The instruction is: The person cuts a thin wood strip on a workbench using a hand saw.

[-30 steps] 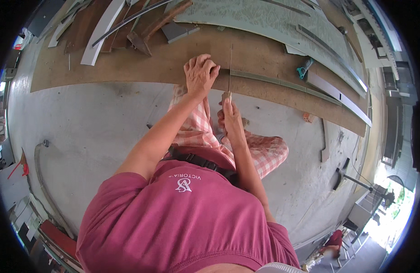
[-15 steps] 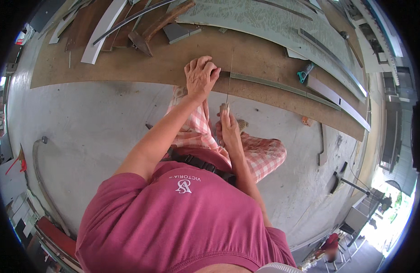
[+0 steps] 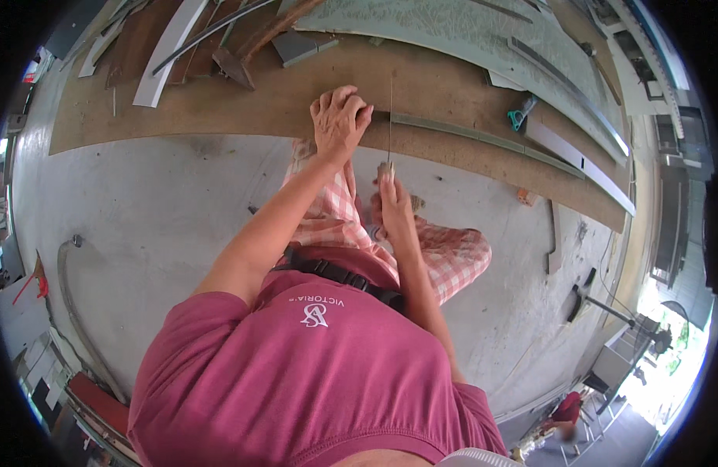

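My right hand [image 3: 395, 204] is wrapped round the handle of a handsaw [image 3: 390, 128], whose thin blade is seen edge-on and points away from me. The blade crosses a long, narrow greenish strip [image 3: 468, 133] lying along the near side of a brown board [image 3: 281, 105]. Just left of the blade, my left hand [image 3: 341, 123] bends its fingers over the strip's dark end and holds it down on the board. Those fingers hide most of that end. How deep the blade sits in the strip cannot be made out.
A wooden-handled hammer [image 3: 236, 68] lies at the far left of the board, beside white and dark strips. Behind is a pale green patterned sheet [image 3: 421, 35]. Teal-handled scissors [image 3: 519, 115] and a white-grey strip [image 3: 581, 163] lie at the right. A brick piece [image 3: 527, 196] is under the board's edge.
My right hand and the saw have moved a little forward, away from me. My left hand stays on the strip. The whole view has shifted slightly.
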Tool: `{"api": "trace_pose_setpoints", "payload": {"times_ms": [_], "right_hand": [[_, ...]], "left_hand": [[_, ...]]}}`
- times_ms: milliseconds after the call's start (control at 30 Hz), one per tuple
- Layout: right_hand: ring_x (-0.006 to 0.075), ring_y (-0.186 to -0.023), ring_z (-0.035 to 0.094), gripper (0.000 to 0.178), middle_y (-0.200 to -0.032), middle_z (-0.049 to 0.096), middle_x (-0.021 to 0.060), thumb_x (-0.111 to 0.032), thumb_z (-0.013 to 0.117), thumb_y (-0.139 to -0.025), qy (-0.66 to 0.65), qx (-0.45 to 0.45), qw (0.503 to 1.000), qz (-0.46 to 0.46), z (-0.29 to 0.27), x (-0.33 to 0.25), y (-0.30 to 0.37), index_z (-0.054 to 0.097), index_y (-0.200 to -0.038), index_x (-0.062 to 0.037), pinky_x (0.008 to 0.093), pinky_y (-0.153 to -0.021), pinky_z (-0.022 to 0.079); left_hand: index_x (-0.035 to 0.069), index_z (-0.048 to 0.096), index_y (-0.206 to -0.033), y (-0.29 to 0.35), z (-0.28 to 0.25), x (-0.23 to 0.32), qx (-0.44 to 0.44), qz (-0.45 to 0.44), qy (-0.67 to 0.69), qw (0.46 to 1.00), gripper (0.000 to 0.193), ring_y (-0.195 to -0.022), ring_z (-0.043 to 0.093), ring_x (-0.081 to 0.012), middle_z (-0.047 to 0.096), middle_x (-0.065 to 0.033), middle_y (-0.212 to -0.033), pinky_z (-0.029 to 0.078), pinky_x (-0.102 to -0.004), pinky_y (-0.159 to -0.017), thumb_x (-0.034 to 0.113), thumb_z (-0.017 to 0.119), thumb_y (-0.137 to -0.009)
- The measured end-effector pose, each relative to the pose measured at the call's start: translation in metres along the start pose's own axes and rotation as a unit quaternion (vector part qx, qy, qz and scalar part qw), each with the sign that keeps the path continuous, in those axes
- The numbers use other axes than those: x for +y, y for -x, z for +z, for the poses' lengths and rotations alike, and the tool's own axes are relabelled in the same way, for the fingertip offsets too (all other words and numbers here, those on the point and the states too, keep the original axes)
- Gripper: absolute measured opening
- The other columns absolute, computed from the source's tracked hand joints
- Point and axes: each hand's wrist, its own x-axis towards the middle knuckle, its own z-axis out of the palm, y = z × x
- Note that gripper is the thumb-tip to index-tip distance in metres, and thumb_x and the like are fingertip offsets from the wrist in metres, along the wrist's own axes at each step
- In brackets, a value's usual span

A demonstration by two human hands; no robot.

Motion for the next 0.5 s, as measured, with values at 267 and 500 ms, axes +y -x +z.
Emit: {"api": "trace_pose_setpoints", "payload": {"times_ms": [267, 500], "right_hand": [[0.0056, -0.048, 0.038, 0.043, -0.065, 0.045, -0.0024, -0.049, 0.045, -0.098, 0.038, 0.012, 0.998, -0.045, 0.002, 0.011, -0.006, 0.054, -0.102, -0.0069, 0.0227, -0.041, 0.031], [0.0054, -0.048, 0.04, 0.039, -0.065, 0.046, -0.0028, -0.045, 0.043, -0.1, -0.029, -0.026, 0.999, 0.028, 0.002, -0.032, -0.01, 0.054, -0.101, -0.0069, 0.0218, -0.041, 0.03]], "left_hand": [[0.015, 0.06, -0.086, 0.003, 0.009, 0.0, 0.004, 0.005, 0.018, 1.0, 0.014, -0.103, 0.054, -0.0274, 0.058, -0.0015, -0.112, 0.037, -0.0439, -0.09, 0.022, 0.071, -0.081], [0.015, 0.059, -0.083, 0.003, 0.005, -0.004, 0.0, -0.001, 0.004, 1.0, 0.018, -0.104, 0.053, -0.0261, 0.057, -0.0014, -0.111, 0.037, -0.0443, -0.09, 0.023, 0.074, -0.076]]}}
